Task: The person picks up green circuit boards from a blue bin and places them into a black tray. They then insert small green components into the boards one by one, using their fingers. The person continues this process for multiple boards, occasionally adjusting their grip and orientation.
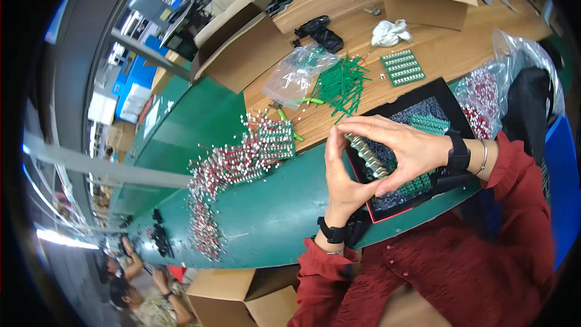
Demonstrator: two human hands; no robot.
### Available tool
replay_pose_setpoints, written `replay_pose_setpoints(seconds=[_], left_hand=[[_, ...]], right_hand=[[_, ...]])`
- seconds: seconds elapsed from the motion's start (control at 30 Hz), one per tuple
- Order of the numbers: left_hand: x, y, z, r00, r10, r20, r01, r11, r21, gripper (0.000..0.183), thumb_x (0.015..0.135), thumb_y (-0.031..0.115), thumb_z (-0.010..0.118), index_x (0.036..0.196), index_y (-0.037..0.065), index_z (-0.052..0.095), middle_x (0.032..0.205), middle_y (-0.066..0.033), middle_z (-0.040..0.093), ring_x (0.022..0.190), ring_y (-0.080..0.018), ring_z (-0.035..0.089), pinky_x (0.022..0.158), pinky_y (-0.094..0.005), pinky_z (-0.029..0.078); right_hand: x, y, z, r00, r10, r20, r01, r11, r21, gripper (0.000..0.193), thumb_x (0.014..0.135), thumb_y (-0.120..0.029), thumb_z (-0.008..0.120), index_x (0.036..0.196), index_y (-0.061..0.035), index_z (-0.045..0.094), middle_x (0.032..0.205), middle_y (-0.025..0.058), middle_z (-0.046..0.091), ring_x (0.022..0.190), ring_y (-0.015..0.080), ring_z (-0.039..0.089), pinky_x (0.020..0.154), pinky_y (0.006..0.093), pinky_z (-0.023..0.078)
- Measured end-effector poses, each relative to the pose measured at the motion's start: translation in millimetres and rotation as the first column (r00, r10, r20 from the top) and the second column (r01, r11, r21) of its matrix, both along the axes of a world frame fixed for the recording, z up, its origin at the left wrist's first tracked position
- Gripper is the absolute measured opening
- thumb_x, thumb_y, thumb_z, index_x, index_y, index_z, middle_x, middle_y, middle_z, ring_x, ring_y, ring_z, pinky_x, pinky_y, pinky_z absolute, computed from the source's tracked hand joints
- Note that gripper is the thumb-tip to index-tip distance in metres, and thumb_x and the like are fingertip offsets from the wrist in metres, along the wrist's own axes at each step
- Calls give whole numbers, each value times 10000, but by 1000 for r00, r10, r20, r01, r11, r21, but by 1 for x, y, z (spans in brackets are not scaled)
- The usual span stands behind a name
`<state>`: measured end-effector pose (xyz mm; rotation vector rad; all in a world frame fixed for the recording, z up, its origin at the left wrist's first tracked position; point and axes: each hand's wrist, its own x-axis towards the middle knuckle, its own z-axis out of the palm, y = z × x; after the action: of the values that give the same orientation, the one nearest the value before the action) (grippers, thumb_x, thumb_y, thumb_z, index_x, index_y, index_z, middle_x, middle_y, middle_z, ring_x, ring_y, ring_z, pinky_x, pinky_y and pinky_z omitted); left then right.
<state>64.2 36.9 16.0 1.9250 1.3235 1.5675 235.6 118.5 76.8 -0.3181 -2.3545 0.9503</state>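
My left hand point(346, 183) and my right hand point(414, 145) face each other above a black box point(452, 104). Between them they grip a circuit board panel point(367, 156), tilted nearly edge-on, with a row of metallic parts along it. Fingertips meet at its far end and thumbs at its near end. Inside the box lie many small dark grey pieces point(387, 204) and several green circuit boards point(430, 124). My hands hide part of the box's middle.
Left on the green bench sits a heap of red-and-white wired parts point(212, 175) beside another panel point(276, 140). Beyond are green strips point(342, 82), a plastic bag point(299, 75), a white-dotted panel point(403, 67) and cardboard boxes point(423, 0). Two people point(139, 293) are at lower left.
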Motion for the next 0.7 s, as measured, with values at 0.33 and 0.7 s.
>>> replay_pose_setpoints(seconds=[0.33,0.7], left_hand=[[10,-1,14,986,-109,124,117,991,-59,1235,569,259,912,1498,8,138,1484,-241,313,1365,-335,367,1112,-421,337],[21,-6,28,999,-34,-21,33,997,-71,1177,662,527,787,1483,-35,159,1441,-269,355,1333,-397,387,1101,-444,319]], right_hand=[[8,10,-2,983,80,-163,-163,779,-605,1088,586,-200,897,1478,-50,291,1478,92,366,1344,202,378,1128,365,281],[11,9,5,965,-31,-260,-141,775,-616,1050,604,-126,838,1484,-52,269,1459,124,393,1366,215,350,1141,363,240]])
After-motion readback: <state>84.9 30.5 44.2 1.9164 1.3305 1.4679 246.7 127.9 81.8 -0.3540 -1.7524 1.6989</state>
